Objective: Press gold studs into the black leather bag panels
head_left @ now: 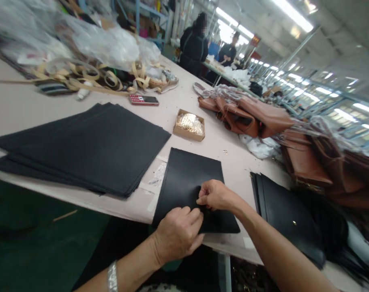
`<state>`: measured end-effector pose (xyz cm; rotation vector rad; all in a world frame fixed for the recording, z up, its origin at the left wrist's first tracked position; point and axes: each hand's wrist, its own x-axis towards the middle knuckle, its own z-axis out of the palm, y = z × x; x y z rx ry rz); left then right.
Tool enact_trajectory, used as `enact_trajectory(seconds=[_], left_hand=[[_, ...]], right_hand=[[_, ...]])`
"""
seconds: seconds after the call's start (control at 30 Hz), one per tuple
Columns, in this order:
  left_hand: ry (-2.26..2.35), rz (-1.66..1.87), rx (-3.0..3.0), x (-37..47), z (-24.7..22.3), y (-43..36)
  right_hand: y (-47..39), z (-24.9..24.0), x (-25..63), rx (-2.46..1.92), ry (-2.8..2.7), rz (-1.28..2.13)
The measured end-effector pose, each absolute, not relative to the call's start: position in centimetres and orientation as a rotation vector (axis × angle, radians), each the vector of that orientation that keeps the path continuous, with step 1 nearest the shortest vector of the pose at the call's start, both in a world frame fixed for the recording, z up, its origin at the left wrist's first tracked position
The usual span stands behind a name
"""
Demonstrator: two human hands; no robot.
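Observation:
A black leather-like panel (190,170) lies in front of me at the table's near edge. My left hand (181,233) is closed on its near edge, fingers curled on top and thumb lower down by the rim. My right hand (216,195) rests over the middle of the panel with thumb and forefinger pinched together. Whatever is between those fingertips is too small or hidden to make out. Beyond the panel stands a small open cardboard box (188,133) with shiny gold-coloured metal pieces in it.
A stack of black sheets (90,146) lies left; more black panels (288,215), one with a gold fitting, lie right. Brown bags (245,109) are heaped along the right side. A red phone (144,100), tape coils and plastic bags sit behind. Two people stand farther off.

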<state>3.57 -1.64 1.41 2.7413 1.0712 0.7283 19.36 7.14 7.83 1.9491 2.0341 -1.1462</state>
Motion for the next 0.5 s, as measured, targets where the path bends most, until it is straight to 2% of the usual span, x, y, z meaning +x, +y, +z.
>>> enact_trajectory(seconds=[0.17,0.3,0.5], left_hand=[[1.072,0.923,2.762,3.4,0.5,-1.2],[1.006,0.992,2.605,3.5,0.9,-0.1],[1.177,0.818,2.176,6.1,5.3,-0.3]], right_hand=[[4.7,9.2,19.8,2.009,2.335,-0.956],[-0.5,11.0,20.7,2.292,2.613,-0.771],[-8.4,10.4,22.3,2.536,2.396,-1.373]])
